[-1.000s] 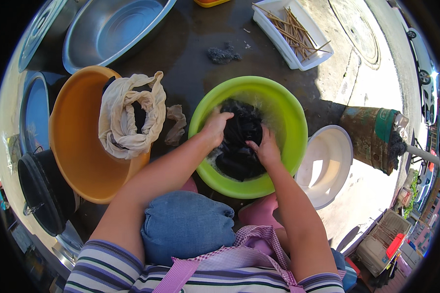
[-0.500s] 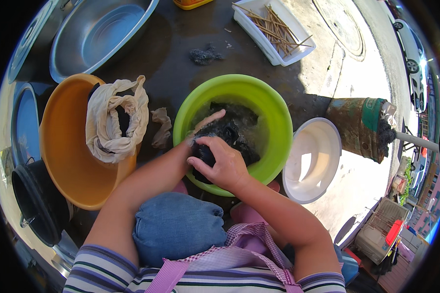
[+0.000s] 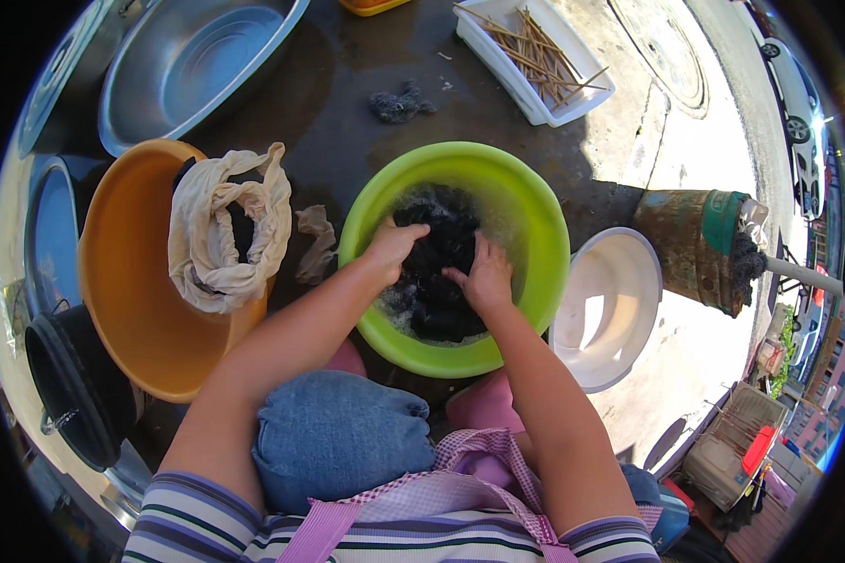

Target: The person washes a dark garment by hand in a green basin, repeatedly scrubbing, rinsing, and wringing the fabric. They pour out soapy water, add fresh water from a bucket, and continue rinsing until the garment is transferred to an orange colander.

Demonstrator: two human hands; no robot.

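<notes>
A bright green basin (image 3: 535, 310) stands between my knees with soapy, bubbly water in it. Wet black cloth (image 3: 441, 305) fills its middle. My left hand (image 3: 394, 248) is at the cloth's left side, thumb on top and the other fingers hidden under the fabric. On the right side, my right hand (image 3: 488, 279) has hold of the same cloth between thumb and fingers, the fingertips partly hidden. Both wrists are inside the rim.
To the left, an orange tub (image 3: 113, 310) has twisted cream cloth (image 3: 197, 272) over its edge. A metal basin (image 3: 131, 103), a dark scouring clump (image 3: 401, 103) and a white tray (image 3: 535, 113) of thin sticks lie beyond. At right are a white bowl (image 3: 573, 366) and rusty bucket (image 3: 671, 244).
My hands have parted to opposite sides of the black cloth. My left hand drew back toward me and the right moved rightward. The cloth now lies spread in the basin's middle.
</notes>
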